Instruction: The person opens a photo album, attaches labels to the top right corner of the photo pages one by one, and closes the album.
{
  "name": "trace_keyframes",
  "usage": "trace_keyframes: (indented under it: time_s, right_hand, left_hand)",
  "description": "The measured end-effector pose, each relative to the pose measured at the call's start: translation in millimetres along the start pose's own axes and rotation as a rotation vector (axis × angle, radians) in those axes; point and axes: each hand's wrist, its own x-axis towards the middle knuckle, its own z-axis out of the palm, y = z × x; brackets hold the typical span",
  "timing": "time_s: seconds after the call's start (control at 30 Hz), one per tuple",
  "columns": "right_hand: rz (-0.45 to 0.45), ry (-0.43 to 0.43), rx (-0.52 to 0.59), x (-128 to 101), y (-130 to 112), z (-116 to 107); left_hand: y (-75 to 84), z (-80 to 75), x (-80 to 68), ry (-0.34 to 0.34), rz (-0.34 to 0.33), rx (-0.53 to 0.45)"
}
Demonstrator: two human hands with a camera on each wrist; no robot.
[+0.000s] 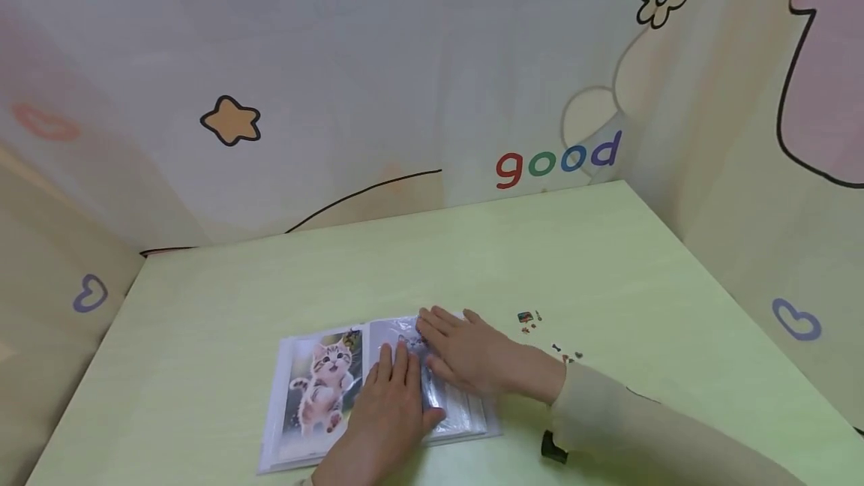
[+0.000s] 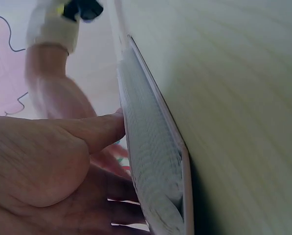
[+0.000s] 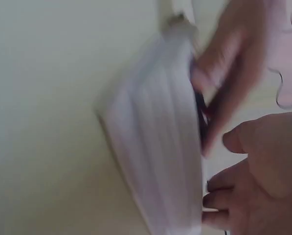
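An open photo album (image 1: 317, 396) lies on the pale green table (image 1: 472, 253). Its left page shows a kitten picture (image 1: 324, 385); its right page is clear plastic sleeves. My left hand (image 1: 394, 396) lies flat over the album's middle, fingers straight, pressing the right page near the spine. My right hand (image 1: 462, 351) rests flat on the same page from the right, fingers stretched to the upper left. In the left wrist view my thumb (image 2: 99, 129) touches the edge of the stacked pages (image 2: 150, 161). The right wrist view is blurred and shows the page stack (image 3: 155, 147) beside my fingers (image 3: 234, 205).
Small stickers (image 1: 528, 319) and a few more bits (image 1: 567, 355) lie on the table right of the album. Cartoon-printed walls (image 1: 560, 160) close in the table at the back and both sides. A black strap piece (image 1: 553, 447) sits at my right sleeve.
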Motion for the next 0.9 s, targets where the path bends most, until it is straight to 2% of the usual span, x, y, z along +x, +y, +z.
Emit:
trace_keyframes:
  time_s: [0.07, 0.23, 0.47, 0.6, 0.7, 0.83, 0.9]
  right_hand:
    - [-0.018, -0.005, -0.046, -6, -7, 4]
    - [0.054, 0.008, -0.131, -3, -1, 10]
    - [0.110, 0.009, -0.074, 6, 7, 6]
    - [0.057, 0.010, -0.074, -7, -9, 5]
    - [0.004, -0.003, -0.121, -17, -20, 8]
    - [-0.012, 0.011, -0.185, -18, -21, 11]
    - [-0.011, 0.017, -0.178, -17, -20, 10]
  left_hand:
    - [-0.4, -0.3, -0.2, 0.006, 0.003, -0.003]
    - [1.1, 0.8, 0.2, 0.014, -0.005, -0.033]
    - [3.2, 3.1, 0.9, 0.014, -0.010, -0.030]
    - [4.8, 4.3, 0.9, -0.005, -0.005, -0.027]
    - [5.3, 3.7, 0.0, -0.002, 0.000, -0.012]
    - [4.1, 0.1, -1.0, 0.023, 0.002, -0.010]
    - [3.6, -1.4, -1.3, 0.025, 0.000, -0.019]
